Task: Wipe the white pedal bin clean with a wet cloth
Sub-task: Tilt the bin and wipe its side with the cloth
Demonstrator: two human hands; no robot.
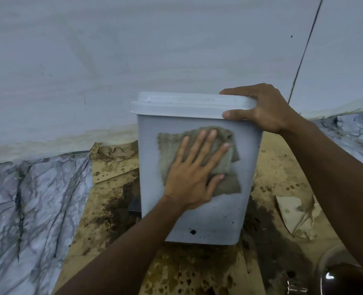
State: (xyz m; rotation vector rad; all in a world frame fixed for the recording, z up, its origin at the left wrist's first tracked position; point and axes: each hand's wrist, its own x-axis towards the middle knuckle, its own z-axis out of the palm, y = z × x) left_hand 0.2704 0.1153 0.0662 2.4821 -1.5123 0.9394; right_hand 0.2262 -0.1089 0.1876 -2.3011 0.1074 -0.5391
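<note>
upright white pedal bin (197, 213); left hand (194, 175) flat on cloth (174, 150).

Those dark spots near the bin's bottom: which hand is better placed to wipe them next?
Probably the left hand: it already presses the cloth flat on the bin wall, just above the dark spots. The right hand grips the lid edge, steadying the bin.

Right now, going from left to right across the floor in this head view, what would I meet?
Marble-patterned floor → soggy cardboard → white bin being wiped → torn cardboard scrap → dark round bowl in the bottom right corner.
</note>
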